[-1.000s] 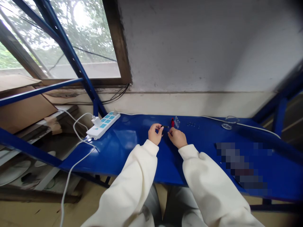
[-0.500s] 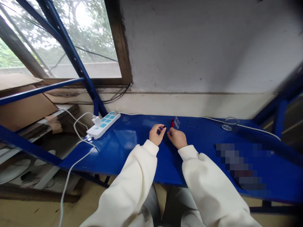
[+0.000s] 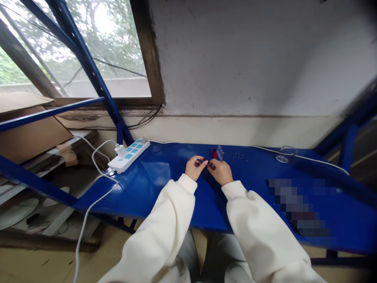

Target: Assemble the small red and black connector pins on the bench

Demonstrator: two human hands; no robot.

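Note:
Over the middle of the blue table (image 3: 176,188), my left hand (image 3: 194,167) pinches a small dark piece (image 3: 205,160) between thumb and fingertips. My right hand (image 3: 220,171) meets it from the right, its thumb and forefinger closed at the same spot; what it grips is too small to make out. Just beyond my right fingers stand a red object (image 3: 215,152) and several clear plastic tubes (image 3: 219,152), close together. Farther right, several tiny clear pieces (image 3: 241,156) lie in a loose row.
A white power strip (image 3: 129,156) with a plugged-in adapter sits at the table's left, its cable hanging over the edge. A clear round lid-like item (image 3: 282,158) lies near the back right by a white cord. A blurred-out dark object (image 3: 300,208) rests at the right.
My hands have drawn slightly closer, so the fingertips now meet around the dark piece. My left fingers have closed somewhat. The tubes and other things stay put.

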